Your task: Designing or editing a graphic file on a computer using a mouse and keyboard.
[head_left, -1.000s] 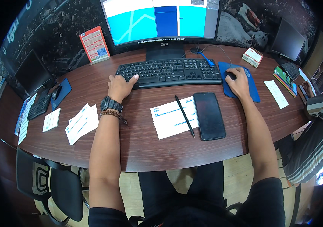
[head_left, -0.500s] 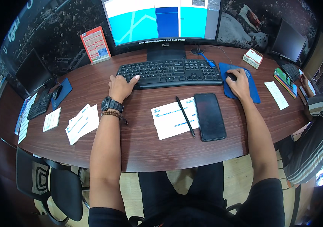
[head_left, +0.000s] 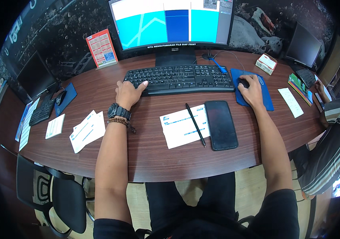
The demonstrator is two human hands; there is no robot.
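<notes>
At the left end of a black keyboard (head_left: 178, 78), my left hand (head_left: 129, 94) rests with its thumb stretched over the lower keys and its other fingers curved at the left edge. It is open and grips nothing. My right hand (head_left: 252, 89) lies over a dark mouse (head_left: 243, 83) and holds it, covering most of it. Under the mouse is a blue mouse pad (head_left: 266, 104). Between my forearms lie a printed white paper slip (head_left: 176, 133), a black pen (head_left: 196, 125) across it, and a black phone (head_left: 221, 126) with a dark screen.
Behind the keyboard stands a large monitor (head_left: 174, 30), with a red desk calendar (head_left: 102, 48) to its left. A small box (head_left: 266, 63) sits beyond the mouse pad. More slips (head_left: 87, 131) lie left. At the right edge is another person (head_left: 329, 147). An office chair (head_left: 69, 203) stands lower left.
Both hands keep their places on the keyboard and the mouse. The whole view has shifted very slightly, with the desk things sitting a little lower in the picture.
</notes>
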